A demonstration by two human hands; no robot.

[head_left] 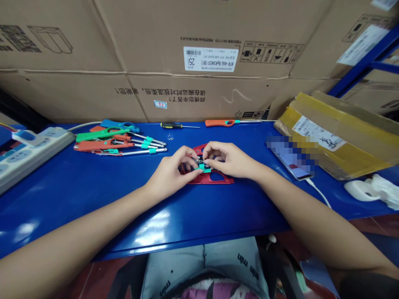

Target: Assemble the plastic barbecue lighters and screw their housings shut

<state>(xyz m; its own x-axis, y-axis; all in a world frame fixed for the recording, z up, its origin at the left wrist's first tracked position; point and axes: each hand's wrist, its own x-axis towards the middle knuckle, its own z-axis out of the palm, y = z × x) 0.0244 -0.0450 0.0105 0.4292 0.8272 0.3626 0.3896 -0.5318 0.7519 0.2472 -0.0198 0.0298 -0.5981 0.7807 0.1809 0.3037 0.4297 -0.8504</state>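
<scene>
Two red plastic lighter shell halves lie in front of me, the nearer red shell half [205, 179] with its trigger loop toward the right. Over them, my left hand [174, 168] pinches a small green lighter part [204, 167] between thumb and fingers. My right hand [227, 159] has thumb and forefinger closed on a small dark or metallic piece just above the green part; its exact kind is too small to make out. The farther red shell half [199, 148] is partly covered by my fingers.
Several long-neck lighters [106, 144] are piled at the left near a power strip [34, 155]. Behind are small screws [170, 137], a screwdriver [174, 125] and an orange lighter [222, 123]. A phone [291, 160] and taped carton [343, 137] are at the right.
</scene>
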